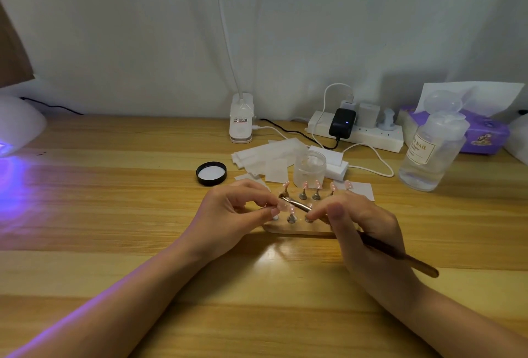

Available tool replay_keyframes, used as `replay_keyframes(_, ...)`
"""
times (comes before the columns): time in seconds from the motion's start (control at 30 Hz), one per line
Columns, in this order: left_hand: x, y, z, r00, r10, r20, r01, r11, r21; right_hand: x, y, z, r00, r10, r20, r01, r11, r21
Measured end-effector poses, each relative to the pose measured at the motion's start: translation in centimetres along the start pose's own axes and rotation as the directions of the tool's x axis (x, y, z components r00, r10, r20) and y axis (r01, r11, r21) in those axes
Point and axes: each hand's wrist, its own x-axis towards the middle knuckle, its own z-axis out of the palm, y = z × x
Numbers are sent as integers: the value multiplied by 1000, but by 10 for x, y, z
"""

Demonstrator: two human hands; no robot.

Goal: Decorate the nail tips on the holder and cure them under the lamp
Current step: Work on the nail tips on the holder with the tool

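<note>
Centrally on worktop point(114, 215): holder point(300, 230), wooden, with pink nail tips point(305, 185) on small metal stands in rows. Left hand point(237, 209), fingers curled, pinching one tip point(281, 207) at holder's front left. Right hand point(363, 223) gripping brush point(400, 255), metal end laid against that tip. Behind holder: clear jar point(310, 167), black lid point(211, 173), white wipes point(265, 156), power strip point(357, 132), bottle point(431, 152), tissue pack point(485, 135). Far left: curing lamp point(20, 123), glowing violet.
</note>
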Motion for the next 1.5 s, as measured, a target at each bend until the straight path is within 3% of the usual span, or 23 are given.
replay_keyframes(0.3, 0, 0, 0, 1000, -6, -13, 6, 1000, -5, -3, 4, -1, 995, 77, -60, -79, 997, -27)
replay_keyframes(0.53, 1, -2, 0, 1000, 4, -10, -3, 1000, 20, -1, 2, 2, 996, -87, 8, 88, 994, -70)
replay_keyframes(0.77, 1, -2, 1, 1000, 8, -12, -7, 1000, 24, -2, 5, -1, 996, 75, -46, -77, 996, -38)
replay_keyframes(0.97, 2, -4, 0, 1000, 25, -6, -24, 998, 49, -1, 2, 3, 994, -112, 13, 113, 989, -92)
replay_keyframes(1.23, 2, -6, 1, 999, 34, -14, -33, 998, 44, -1, 3, -2, 988, 147, -46, -148, 989, -14)
replay_keyframes(1.4, 2, -5, 0, 999, 29, -21, -28, 998, 61, -2, 0, 2, 997, -78, 23, 80, 994, -80)
replay_keyframes(1.5, 2, -5, 0, 999, 32, -24, -31, 998, 55, -1, 2, 1, 1000, -14, 11, 14, 999, -29)
